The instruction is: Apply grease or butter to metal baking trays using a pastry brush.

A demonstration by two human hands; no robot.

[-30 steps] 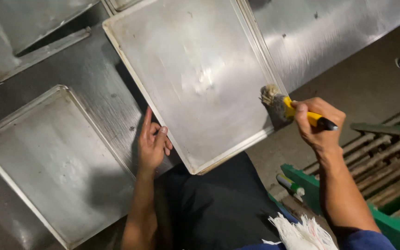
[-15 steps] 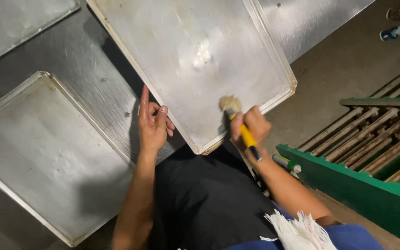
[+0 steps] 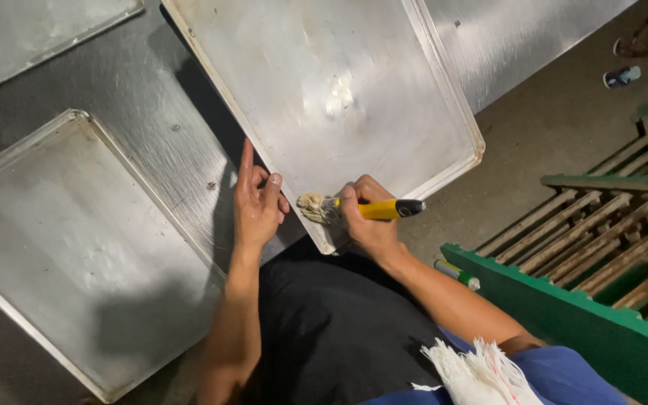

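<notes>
— Metal baking tray (image 3: 324, 97), big and flat, looks shiny mid-way; is brushing done?
— Not sure. Right hand (image 3: 369, 225) squeezes the yellow-handled brush (image 3: 339, 209) at its six o'clock corner; left hand (image 3: 256, 206), open, rests beside.

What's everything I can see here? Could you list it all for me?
metal baking tray: 1, silvery, centre top, its near corner past the table edge
second tray: 1, silvery, left, flat on the table
third tray: 1, silvery, top left corner, partly out of view
steel table: 1, grey, under the trays
brush: 1, yellow handle with black tip, pale bristles, on the centre tray's near corner
green rack: 1, green frame with slats, right
marker-like pen: 1, green and yellow, at the rack's edge
white frayed cloth: 1, bottom, at the person's clothing
small object on the floor: 1, top right, too small to identify
left hand: beside the centre tray's left edge
right hand: gripping the brush
</notes>
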